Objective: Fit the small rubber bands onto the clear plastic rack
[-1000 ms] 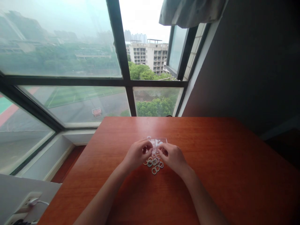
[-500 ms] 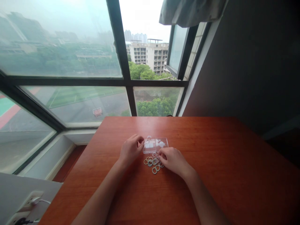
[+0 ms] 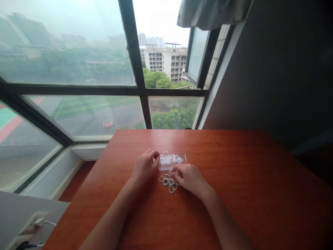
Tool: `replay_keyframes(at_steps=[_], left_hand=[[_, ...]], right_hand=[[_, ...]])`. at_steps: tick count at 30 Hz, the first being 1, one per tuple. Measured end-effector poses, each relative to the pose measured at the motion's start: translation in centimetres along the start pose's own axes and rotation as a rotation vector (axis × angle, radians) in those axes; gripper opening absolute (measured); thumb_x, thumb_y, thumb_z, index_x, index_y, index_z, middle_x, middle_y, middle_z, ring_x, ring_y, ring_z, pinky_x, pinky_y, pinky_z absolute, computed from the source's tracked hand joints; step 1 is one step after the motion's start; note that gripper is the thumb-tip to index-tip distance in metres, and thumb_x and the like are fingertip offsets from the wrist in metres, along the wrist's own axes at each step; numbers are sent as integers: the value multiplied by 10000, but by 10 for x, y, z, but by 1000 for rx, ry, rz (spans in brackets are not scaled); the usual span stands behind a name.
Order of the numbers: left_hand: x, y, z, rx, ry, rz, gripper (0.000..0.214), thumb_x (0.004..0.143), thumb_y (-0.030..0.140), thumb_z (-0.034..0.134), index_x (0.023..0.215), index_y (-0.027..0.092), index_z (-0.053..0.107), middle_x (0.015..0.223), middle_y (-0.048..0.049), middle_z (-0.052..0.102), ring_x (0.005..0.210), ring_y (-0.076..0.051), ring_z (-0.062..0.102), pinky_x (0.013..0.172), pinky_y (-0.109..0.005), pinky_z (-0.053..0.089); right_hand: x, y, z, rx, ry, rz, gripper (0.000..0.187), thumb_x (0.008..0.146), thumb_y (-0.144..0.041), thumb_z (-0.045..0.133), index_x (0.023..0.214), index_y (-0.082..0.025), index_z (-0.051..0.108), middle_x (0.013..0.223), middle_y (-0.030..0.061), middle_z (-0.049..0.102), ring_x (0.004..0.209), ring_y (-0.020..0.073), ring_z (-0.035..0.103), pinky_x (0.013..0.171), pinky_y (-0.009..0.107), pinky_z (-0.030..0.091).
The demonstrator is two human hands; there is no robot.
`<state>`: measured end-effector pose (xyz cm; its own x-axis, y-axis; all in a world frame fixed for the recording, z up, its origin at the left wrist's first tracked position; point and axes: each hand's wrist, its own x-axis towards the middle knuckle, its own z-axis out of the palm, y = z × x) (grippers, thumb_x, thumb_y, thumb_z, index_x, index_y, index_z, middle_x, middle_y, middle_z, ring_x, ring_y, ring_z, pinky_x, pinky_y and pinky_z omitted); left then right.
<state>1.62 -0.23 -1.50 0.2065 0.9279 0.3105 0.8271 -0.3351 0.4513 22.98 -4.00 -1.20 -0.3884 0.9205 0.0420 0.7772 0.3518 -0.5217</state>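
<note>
Small rings [image 3: 168,182] lie heaped on the wooden table [image 3: 247,180], beside a clear plastic box [image 3: 172,161]. The left hand [image 3: 144,167] steadies the box with curled fingers; the right hand [image 3: 189,177] pinches among the rings.

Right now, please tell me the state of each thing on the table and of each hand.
clear plastic box: flat on the table, compartments visible.
small rings: loose pile beside the box, on the near side.
left hand: fingers curled, touching the box's left end.
right hand: fingers on the rings.
wooden table: bearing all.
</note>
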Motion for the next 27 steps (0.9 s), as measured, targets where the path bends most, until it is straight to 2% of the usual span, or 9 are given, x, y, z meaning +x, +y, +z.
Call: replay_keyframes(at_steps=[8,19,27], left_hand=[[0,3,-3,6,-41,4,136,854,262,511,821,200,627,777,-11,627,675,-139,552,615,-238,377],[-3,3,0,41,-144,21,150,801,191,519,890,222,635,837,-19,666,735,-157,593,664,-237,405],[-3,6,-1,76,-186,-13,167,822,223,515,935,229,638,857,-24,694,750,-164,622,657,-235,392]], right_hand=[[0,-2,7,-76,-28,-16,118,870,-268,550,894,-255,665,852,-14,712,788,147,635,645,233,333],[2,-6,6,-96,-45,-2,130,879,-274,546,823,-223,653,836,-1,711,742,133,620,594,237,280],[0,-2,0,-53,-45,-9,132,891,-273,539,873,-242,666,879,-3,719,819,146,640,670,223,351]])
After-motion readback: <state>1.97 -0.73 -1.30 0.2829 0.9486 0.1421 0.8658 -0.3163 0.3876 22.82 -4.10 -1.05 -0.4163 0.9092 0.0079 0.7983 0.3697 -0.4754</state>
